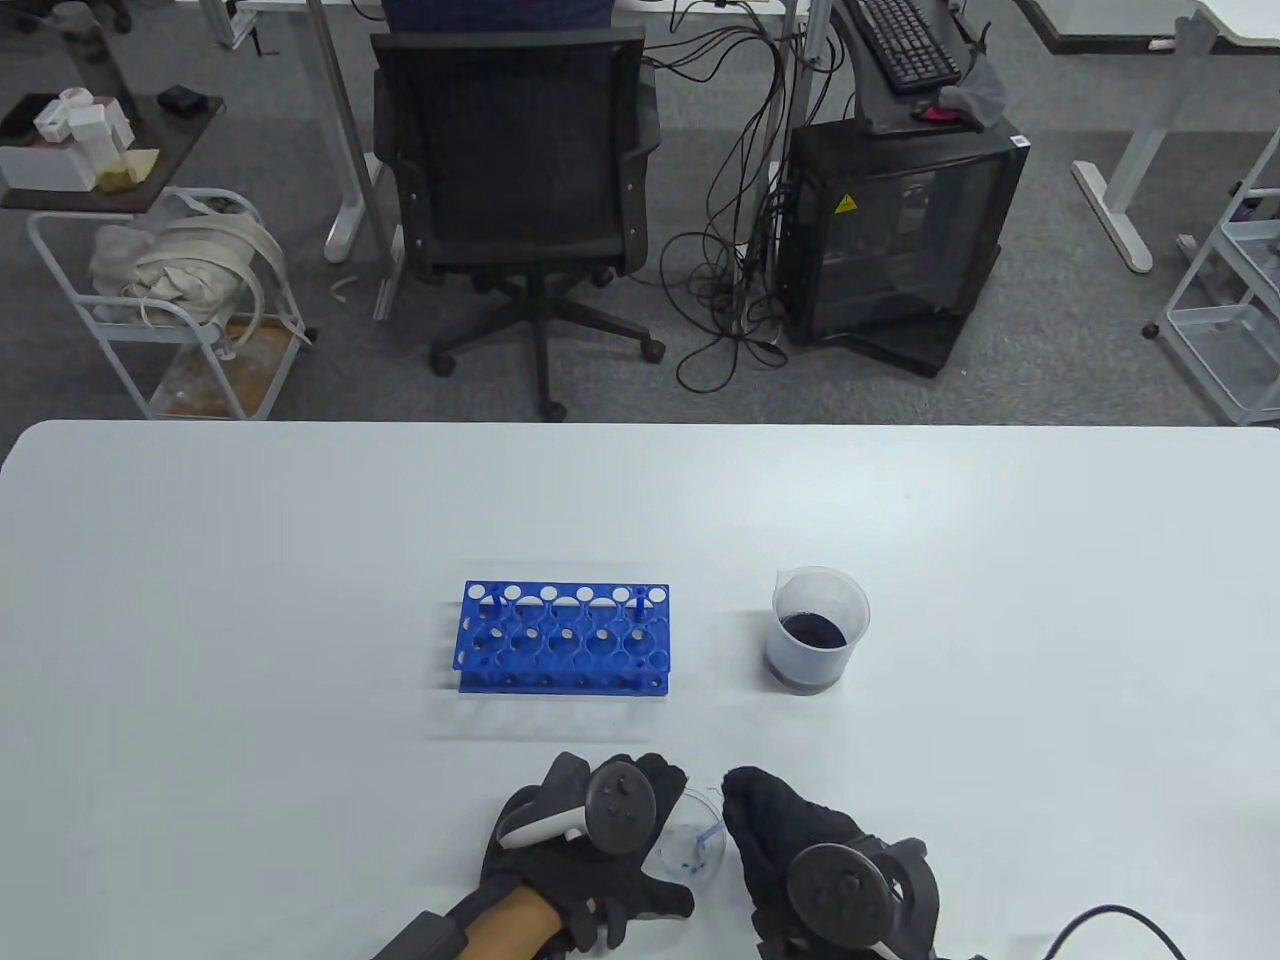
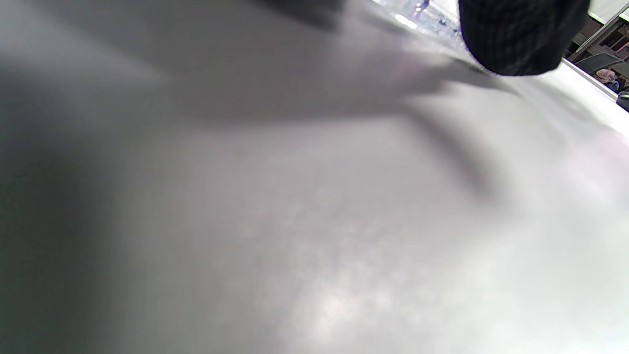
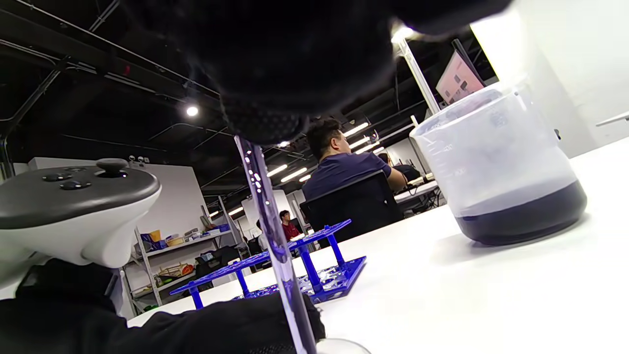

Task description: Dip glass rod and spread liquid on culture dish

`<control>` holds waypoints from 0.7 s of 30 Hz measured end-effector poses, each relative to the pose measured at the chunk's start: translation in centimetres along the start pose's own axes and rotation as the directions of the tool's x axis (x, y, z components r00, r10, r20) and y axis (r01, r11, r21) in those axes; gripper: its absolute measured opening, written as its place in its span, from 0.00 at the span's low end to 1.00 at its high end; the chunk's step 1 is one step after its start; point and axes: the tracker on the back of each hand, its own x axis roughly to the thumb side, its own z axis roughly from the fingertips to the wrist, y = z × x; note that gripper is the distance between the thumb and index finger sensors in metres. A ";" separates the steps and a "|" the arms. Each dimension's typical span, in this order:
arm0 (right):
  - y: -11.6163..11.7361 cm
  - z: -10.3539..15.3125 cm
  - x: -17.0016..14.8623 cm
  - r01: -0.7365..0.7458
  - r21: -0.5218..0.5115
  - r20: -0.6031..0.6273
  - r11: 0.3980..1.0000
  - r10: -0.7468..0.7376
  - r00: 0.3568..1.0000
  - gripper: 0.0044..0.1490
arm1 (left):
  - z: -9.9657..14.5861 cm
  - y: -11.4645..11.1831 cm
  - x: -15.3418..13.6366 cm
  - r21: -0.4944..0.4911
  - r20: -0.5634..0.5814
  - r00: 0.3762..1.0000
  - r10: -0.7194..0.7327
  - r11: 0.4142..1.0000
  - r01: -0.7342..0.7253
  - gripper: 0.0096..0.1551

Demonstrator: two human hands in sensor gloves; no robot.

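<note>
The glass rod [image 3: 268,216] is in my right hand [image 1: 800,850], pinched at its top end between my gloved fingertips [image 3: 260,120]. It slants down from them, and its lower end [image 1: 712,833] reaches into the culture dish [image 1: 688,850]. In the right wrist view the rod looks tinted purple-blue along its length, with small bright beads on it.

The culture dish is clear and round and sits on the white table [image 1: 300,600] near its front edge, between my two hands. There are blue smears on its floor. My left hand [image 1: 590,850] lies against the dish's left side, with its fingers curled around the rim as far as I can tell; the tracker [image 1: 620,805] on the back of that hand hides most of the contact. The left wrist view is almost wholly blurred table surface, with one dark gloved fingertip [image 2: 521,37] at the top edge.

Beyond the dish and to the right stands the beaker [image 1: 820,630], upright, with dark liquid in its bottom part. It is well apart from both hands. To the left of the beaker, straight beyond my left hand, the blue test tube rack [image 1: 565,640] sits on the table.
</note>
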 end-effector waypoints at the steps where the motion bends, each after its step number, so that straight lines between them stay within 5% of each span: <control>1: -0.2 0.0 0.0 0.002 -0.005 0.002 1.000 -0.002 1.000 0.22 | 0.0 0.0 0.0 -0.001 -0.001 1.000 0.000 1.000 0.000 0.65; 7: -2.4 0.1 0.1 0.046 -0.089 0.018 0.995 -0.044 0.999 0.22 | 0.0 0.0 0.0 0.000 -0.002 1.000 0.000 1.000 0.000 0.65; 16: -11.8 -5.3 -5.2 0.034 -0.420 -0.134 0.907 -0.099 0.986 0.23 | 0.0 0.0 0.0 0.000 -0.002 1.000 0.000 1.000 0.000 0.65; 21: -8.4 -8.9 -10.0 -0.081 -0.274 -0.310 0.958 -0.009 0.951 0.23 | 0.0 0.0 0.0 0.000 -0.002 1.000 0.000 1.000 0.000 0.65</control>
